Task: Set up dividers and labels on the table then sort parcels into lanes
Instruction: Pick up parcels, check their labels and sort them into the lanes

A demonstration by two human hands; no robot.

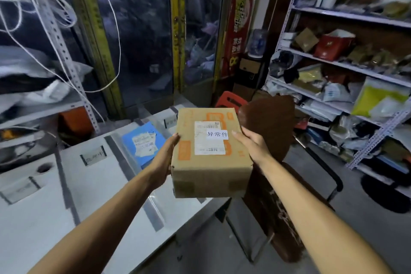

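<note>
A brown cardboard parcel (pixel 211 162) with orange print and a white shipping label is held up above the right end of the white table (pixel 95 184). My left hand (pixel 165 158) grips its left side and my right hand (pixel 251 144) grips its right side. Dark tape strips (pixel 121 158) divide the tabletop into lanes. Small taped labels (pixel 93 155) sit at the far end of the lanes. A blue parcel (pixel 142 143) with a white label lies in the lane just left of the box.
A brown chair (pixel 269 131) stands right of the table, with a red stool (pixel 231 101) behind it. Metal shelves (pixel 347 66) full of parcels line the right wall. A shelf with bags and cables (pixel 40 73) stands at the left. Glass doors are ahead.
</note>
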